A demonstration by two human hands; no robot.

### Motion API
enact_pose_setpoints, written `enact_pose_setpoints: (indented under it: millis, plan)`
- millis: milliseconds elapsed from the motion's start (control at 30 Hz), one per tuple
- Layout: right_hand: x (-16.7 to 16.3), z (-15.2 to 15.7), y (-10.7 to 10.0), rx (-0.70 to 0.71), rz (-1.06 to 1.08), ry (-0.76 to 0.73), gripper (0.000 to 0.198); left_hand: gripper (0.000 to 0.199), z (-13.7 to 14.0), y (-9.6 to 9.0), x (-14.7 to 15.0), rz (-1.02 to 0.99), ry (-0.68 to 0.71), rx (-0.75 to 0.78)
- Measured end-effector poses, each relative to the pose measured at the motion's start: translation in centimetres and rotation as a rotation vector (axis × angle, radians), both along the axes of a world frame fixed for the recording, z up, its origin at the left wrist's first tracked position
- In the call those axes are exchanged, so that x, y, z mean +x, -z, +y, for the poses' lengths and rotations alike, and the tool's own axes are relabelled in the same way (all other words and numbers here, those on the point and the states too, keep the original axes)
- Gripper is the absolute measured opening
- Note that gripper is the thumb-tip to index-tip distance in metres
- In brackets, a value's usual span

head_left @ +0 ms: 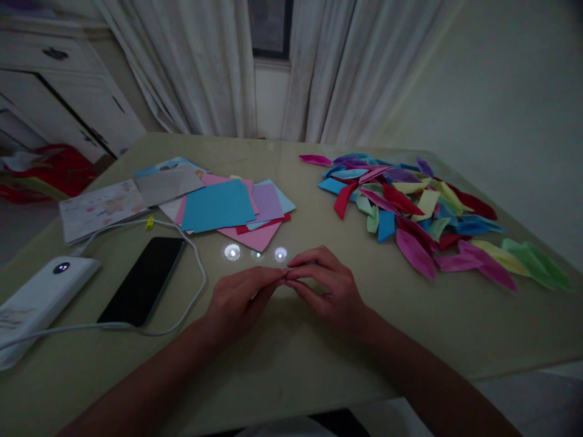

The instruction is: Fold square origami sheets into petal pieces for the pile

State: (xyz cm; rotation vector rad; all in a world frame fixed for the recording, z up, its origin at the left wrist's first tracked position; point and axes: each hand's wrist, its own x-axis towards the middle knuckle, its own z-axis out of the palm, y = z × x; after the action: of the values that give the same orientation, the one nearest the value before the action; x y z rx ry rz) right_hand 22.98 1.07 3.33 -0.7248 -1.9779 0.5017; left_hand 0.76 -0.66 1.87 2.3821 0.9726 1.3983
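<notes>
My left hand [241, 297] and my right hand [328, 290] meet over the front middle of the table, fingertips pinched together. Whatever lies between them is almost wholly hidden; only a small dark bit shows at the fingertips. Beyond my hands, to the left, lies a loose stack of square coloured paper with a blue sheet [218, 206] on top and a lilac sheet [268, 202] beside it. A heap of folded paper pieces spreads over the right side, among them a magenta piece [415, 254] and a red piece [401, 200].
A black phone [143, 282] and a white power bank [43, 303] lie at the left, with a white cable [195, 249] looping around the phone. Behind them is a printed booklet [104, 209]. The table [282, 382] ends near curtains [182, 67] and a wall.
</notes>
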Motion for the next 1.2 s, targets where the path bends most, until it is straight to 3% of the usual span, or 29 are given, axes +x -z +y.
enact_pose_setpoints:
  millis: [133,267,500,633,733,867,1200]
  plan:
    - [0.2,0.2,-0.1,-0.009,-0.047,0.026,0.013,0.018,0.1,-0.1,0.0,0.017,-0.05,-0.02]
    - [0.6,0.9,0.0,-0.046,-0.103,0.071,0.014,0.013,0.5,-0.4,-0.3,-0.04,-0.132,-0.161]
    - [1.8,2.2,0.5,-0.138,-0.264,-0.075,0.02,0.014,1.6,-0.4,-1.0,0.011,0.065,-0.151]
    - [3.7,3.6,-0.6,-0.331,-0.323,-0.139,0.024,0.016,2.5,-0.3,-1.6,-0.123,0.043,-0.387]
    - [5.0,4.6,-1.4,-0.52,-0.184,-0.234,0.028,0.016,2.8,-0.3,-1.8,-0.249,0.123,-0.666]
    - [5.2,4.9,-1.7,-0.598,-0.075,-0.268,0.029,0.02,2.7,-0.3,-1.6,-0.322,0.264,-0.903]
    - [4.2,4.4,0.2,-0.952,0.476,-0.315,0.032,0.035,2.6,-0.4,-1.8,-0.543,0.331,-1.107]
